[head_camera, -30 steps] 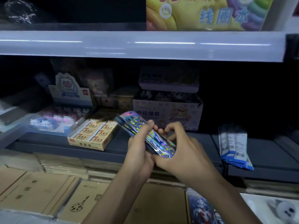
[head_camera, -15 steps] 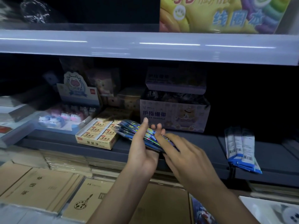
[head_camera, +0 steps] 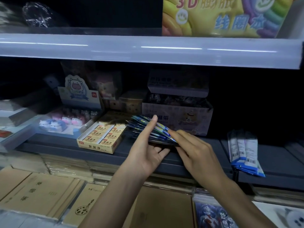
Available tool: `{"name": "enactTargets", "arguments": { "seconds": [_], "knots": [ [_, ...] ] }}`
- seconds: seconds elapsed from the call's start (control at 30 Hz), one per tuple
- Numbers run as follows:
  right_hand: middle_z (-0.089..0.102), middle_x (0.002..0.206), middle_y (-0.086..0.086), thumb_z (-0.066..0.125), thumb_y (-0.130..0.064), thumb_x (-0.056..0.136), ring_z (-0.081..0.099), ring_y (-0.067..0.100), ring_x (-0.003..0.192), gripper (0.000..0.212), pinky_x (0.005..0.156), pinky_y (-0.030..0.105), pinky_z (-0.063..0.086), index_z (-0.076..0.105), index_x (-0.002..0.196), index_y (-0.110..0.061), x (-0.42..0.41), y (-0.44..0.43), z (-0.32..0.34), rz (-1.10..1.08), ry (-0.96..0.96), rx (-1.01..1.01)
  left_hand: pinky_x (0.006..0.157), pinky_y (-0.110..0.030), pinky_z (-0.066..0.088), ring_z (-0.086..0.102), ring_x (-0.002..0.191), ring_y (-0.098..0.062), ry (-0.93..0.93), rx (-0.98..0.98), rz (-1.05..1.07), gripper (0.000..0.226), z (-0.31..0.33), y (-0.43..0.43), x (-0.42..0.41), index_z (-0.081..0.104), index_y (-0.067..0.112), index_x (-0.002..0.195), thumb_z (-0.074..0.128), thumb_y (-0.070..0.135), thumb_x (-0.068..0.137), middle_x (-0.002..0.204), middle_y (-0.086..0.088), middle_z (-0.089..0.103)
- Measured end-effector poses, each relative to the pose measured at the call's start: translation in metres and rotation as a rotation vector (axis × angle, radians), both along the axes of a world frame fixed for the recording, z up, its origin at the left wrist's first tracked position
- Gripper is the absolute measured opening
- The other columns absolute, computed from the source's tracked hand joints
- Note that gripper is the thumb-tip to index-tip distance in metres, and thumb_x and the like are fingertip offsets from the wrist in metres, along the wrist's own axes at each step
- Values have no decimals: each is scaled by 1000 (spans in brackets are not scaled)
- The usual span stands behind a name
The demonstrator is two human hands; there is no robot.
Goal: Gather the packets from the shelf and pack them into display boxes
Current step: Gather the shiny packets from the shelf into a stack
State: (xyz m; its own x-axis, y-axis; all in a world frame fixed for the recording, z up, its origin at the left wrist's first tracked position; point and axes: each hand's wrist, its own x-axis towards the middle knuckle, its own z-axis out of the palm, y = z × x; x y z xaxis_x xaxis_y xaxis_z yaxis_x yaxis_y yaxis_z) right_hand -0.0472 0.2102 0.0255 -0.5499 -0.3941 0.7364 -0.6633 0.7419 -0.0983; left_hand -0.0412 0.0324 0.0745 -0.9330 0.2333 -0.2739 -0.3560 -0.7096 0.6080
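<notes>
A fanned stack of shiny blue holographic packets [head_camera: 143, 126] hangs just above the dark shelf [head_camera: 62, 145], in front of an open display box printed with a bear [head_camera: 189, 119]. My left hand [head_camera: 146, 155] holds the stack, thumb stretched along its top and fingers underneath. My right hand [head_camera: 197, 153] reaches in from the right, and its straight fingers touch the stack's right end. Another pile of blue-and-white packets [head_camera: 245, 150] lies further right on the shelf.
A yellow box of erasers [head_camera: 100, 135] sits just left of the stack, with a tray of small cow figures [head_camera: 57, 124] beyond it. The white rail of the upper shelf [head_camera: 148, 48] overhangs. Brown notebooks [head_camera: 37, 195] lie on the lower level.
The packets went from tilted up in both hands to lying flat and low near the shelf. My right hand released its grip and now touches the stack's end with straight fingers.
</notes>
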Motion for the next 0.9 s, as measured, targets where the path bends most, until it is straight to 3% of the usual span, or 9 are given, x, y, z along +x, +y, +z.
{"name": "enactTargets", "arguments": {
  "seconds": [0.1,0.2,0.27,0.33,0.4,0.57,0.67,0.73,0.9],
  "knots": [
    [67,129,7,70,0,93,70,30,103,57,80,43,60,57,147,-13,-9,6,-3,-14,9,4,102,-41,56,74,106,-34,-19,-106,-73,64,0,-6,11,63,0,128,82,41,84,116,-25,73],
    [68,127,8,71,1,92,70,34,99,58,77,44,61,58,146,-15,-20,12,0,-40,9,36,71,-33,64,78,84,-24,87,-475,17,44,-6,-8,22,64,-4,116,81,25,87,96,-20,78],
    [68,124,7,74,4,88,69,33,97,60,76,41,61,61,143,-16,-28,15,1,-42,10,80,64,-30,60,72,71,-12,357,-963,207,26,-13,-10,23,69,10,109,80,22,88,84,-3,77],
    [69,124,4,78,5,83,70,30,99,63,78,38,61,65,140,-18,-33,17,0,-26,-23,97,76,-32,54,65,85,-10,695,-1640,417,26,-25,-18,14,66,28,109,80,29,87,91,10,71],
    [71,122,1,82,4,77,70,27,102,64,83,36,58,68,135,-20,-36,18,-1,-33,-62,101,81,-38,49,60,98,-19,925,-2042,471,32,-37,-23,2,65,33,114,78,34,85,103,11,65],
    [70,111,-4,87,-9,74,65,29,101,60,86,39,52,70,127,-33,-45,18,8,-91,-180,92,73,-38,46,62,92,-24,975,-2107,501,20,-44,-24,-16,72,30,98,82,28,81,92,7,63],
    [50,93,-6,88,-33,79,56,29,100,58,86,37,43,64,131,-47,-44,16,23,-202,-290,62,70,-39,50,63,90,-24,972,-2103,520,16,-43,-23,-21,72,30,93,82,26,81,89,7,64],
    [45,94,-7,86,-45,78,54,28,105,63,86,34,39,59,135,-51,-42,16,32,-237,-379,75,70,-38,51,63,93,-22,956,-2103,518,14,-43,-23,-22,72,30,93,80,25,83,91,9,65],
    [61,111,0,90,-55,67,55,27,113,76,96,36,45,58,136,-48,-36,19,37,-238,-474,25,67,-34,46,60,96,-19,900,-2092,523,17,-43,-20,-24,69,31,91,81,27,81,92,10,63]
  ]
}}
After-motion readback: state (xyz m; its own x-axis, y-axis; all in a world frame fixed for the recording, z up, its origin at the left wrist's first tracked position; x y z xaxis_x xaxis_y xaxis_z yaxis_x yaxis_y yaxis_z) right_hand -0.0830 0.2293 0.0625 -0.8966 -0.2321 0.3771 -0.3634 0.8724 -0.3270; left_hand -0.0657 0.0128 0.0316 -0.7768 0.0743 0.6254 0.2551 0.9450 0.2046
